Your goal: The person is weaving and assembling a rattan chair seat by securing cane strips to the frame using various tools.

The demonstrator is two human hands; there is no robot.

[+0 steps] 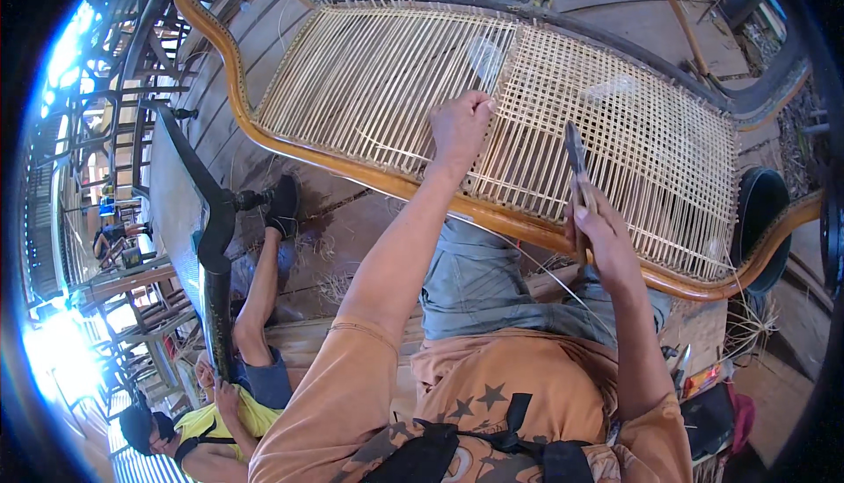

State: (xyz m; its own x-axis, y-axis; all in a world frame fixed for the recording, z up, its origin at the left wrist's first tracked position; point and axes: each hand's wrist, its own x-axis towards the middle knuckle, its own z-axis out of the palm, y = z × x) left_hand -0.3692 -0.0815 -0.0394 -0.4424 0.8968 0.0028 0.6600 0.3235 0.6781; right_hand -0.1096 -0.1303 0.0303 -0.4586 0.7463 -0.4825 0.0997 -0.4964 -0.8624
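In front of me lies a curved wooden furniture frame [387, 182] with a panel of pale cane strands [352, 79]. The right part of this panel is woven in a crosswise grid; on the left the strands run only one way. Above the border between the two parts, my left hand [460, 130] is closed, and whatever its fingers may pinch is hidden. My right hand [607, 241] grips a pair of pliers [575, 153], its dark narrow jaws pointing away from me over the woven part. A loose strand [387, 147] curves across the left part.
At the lower left, another person in a yellow top [207, 426] works at a dark curved furniture piece [211, 228]. A dark bucket [761, 219] stands beyond the frame's right end. Tools and a black bag [708, 417] lie at the lower right. Cane scraps [756, 320] litter the floor.
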